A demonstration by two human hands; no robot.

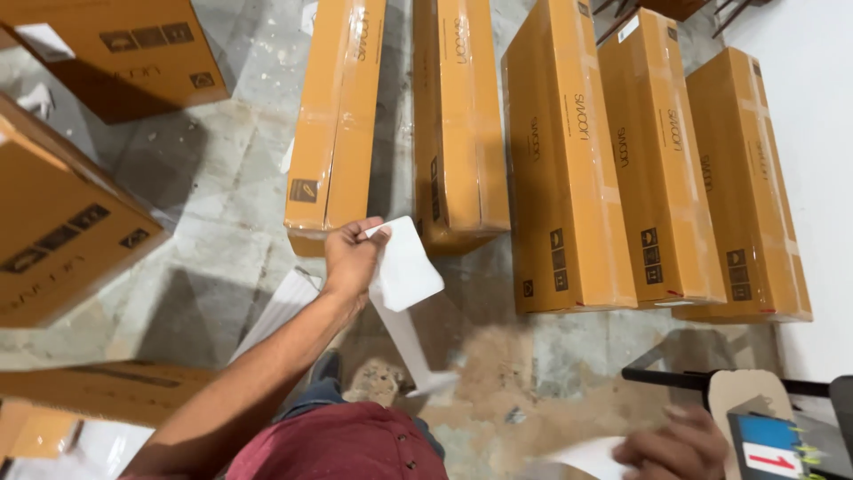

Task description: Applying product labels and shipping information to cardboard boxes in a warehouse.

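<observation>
My left hand [351, 258] is stretched out over the floor and pinches a white rectangular label sheet [407, 265] by its top corner. A long white strip of backing paper [404, 342] hangs down from it toward the floor. It hovers just in front of the near ends of two long orange cardboard boxes [336, 124] [458, 124]. My right hand [677, 446] is low at the bottom right, fingers closed on another white sheet [582, 458].
Three more long orange boxes [569, 169] [657, 160] [746, 187] lie side by side to the right. Bigger orange cartons [53, 222] [124, 49] stand on the left. A black bar [693, 378] and a cardboard piece [742, 391] sit at the bottom right. The floor is stained concrete [222, 178].
</observation>
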